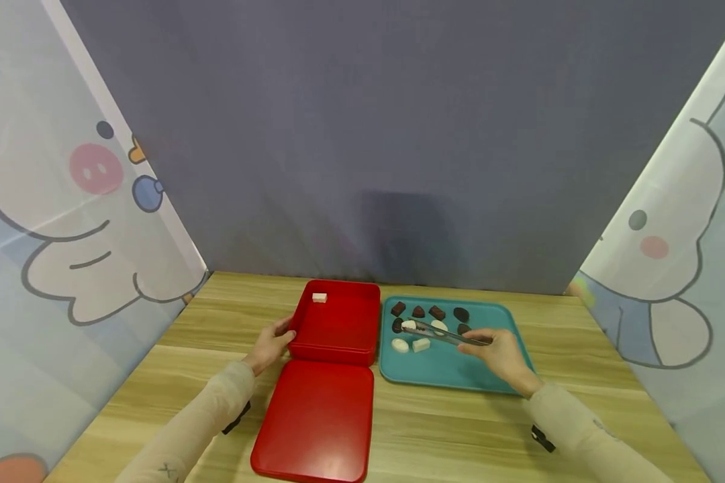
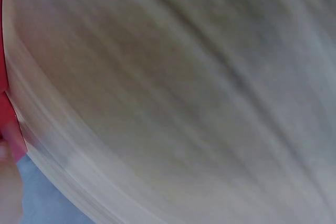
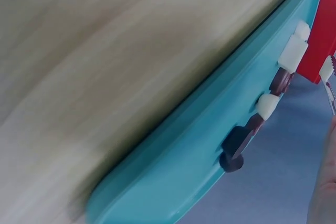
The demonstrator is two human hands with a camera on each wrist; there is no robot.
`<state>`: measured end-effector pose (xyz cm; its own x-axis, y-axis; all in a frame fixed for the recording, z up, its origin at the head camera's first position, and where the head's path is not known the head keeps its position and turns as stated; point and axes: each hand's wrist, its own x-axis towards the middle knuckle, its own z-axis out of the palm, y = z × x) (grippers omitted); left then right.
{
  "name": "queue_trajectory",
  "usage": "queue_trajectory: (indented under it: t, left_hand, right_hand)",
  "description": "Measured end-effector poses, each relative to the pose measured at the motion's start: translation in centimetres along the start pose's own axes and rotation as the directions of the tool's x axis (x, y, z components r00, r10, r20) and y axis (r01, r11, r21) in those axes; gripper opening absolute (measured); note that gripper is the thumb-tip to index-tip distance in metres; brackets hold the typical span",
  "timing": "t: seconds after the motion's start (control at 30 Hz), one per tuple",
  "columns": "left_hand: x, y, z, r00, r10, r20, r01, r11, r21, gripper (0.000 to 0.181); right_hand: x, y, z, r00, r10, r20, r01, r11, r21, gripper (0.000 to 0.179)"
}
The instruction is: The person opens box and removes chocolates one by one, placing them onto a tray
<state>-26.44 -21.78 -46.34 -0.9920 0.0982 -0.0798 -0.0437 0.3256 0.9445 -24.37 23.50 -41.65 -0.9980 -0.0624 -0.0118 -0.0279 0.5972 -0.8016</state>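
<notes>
With my right hand (image 1: 500,355) I grip a pair of metal tongs (image 1: 450,336) above the teal tray (image 1: 453,372). Between the tong tips is a white chocolate (image 1: 409,325); in the right wrist view this white chocolate (image 3: 326,69) shows raised over the tray's far end. Dark chocolates (image 1: 437,312) and white ones (image 1: 421,345) lie on the tray. The fingers and thumb of my left hand (image 1: 272,344) touch the outer left side of the open red box (image 1: 338,325), near its front corner. One white block (image 1: 319,297) lies inside, toward the back left.
A flat red lid (image 1: 317,419) lies directly in front of the box on the wooden table (image 1: 441,429). The tray stands close to the box's right side. A grey partition (image 1: 387,134) rises behind the table, with cartoon-printed panels (image 1: 652,235) on both sides.
</notes>
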Motion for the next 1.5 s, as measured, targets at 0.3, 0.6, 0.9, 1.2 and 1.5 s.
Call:
queue_trajectory:
  t: [0.3,0.6,0.9,1.2,1.5]
  left_hand:
    - [-0.2,0.0,0.0,1.0,-0.007,0.0,0.007,1.0,0.008,0.05]
    - [-0.3,0.0,0.0,1.0,0.001,0.004,-0.001,1.0,0.01,0.05]
    - [-0.3,-0.2,0.0,0.999,0.025,0.02,-0.025,1.0,-0.004,0.051]
    - [-0.1,-0.1,-0.1,0.999,0.026,0.025,-0.026,1.0,0.009,0.052]
    - [0.0,0.0,-0.2,1.0,-0.013,0.022,0.013,1.0,-0.009,0.051]
  right_hand:
    - [-0.6,1.2,-1.3,1.0,-0.02,-0.017,0.02,1.0,-0.016,0.038]
    - [-1.7,2.0,-2.3,0.998,-0.044,-0.05,0.041,0.998,-0.053,0.039]
    - [-2.0,2.9,-3.1,0.999,-0.027,-0.042,0.023,0.997,-0.075,0.041]
    - [-2.2,3.4,-3.4,0.997,-0.054,-0.057,0.048,0.993,-0.104,0.038]
    - [-2.7,4.0,-3.5,0.998,-0.057,-0.032,0.053,0.991,-0.123,0.036]
